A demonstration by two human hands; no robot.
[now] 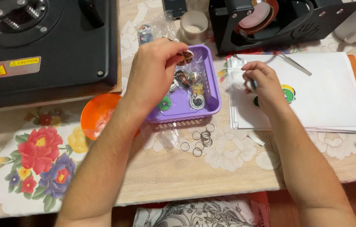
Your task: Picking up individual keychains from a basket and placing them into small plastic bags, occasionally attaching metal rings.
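Observation:
My left hand (155,69) is raised over the purple plastic basket (212,101) and pinches a small round printed disc in a clear bag (186,57) at its fingertips. Several more bagged round discs (188,90) lie in the basket. To the right, over a stack of white paper (329,92), my right hand (264,84) is curled around a small pale object (251,85) that is mostly hidden by the fingers. A round green and yellow piece (288,93) lies on the paper just beside that hand.
Several loose metal key rings (201,139) lie on the flowered tablecloth in front of the basket. An orange bowl (98,115) sits left of the basket. A black heat press (43,46) fills the back left, a black mug press (270,21) the back right. Tweezers (296,64) rest on the paper; a tape roll (193,26) stands behind.

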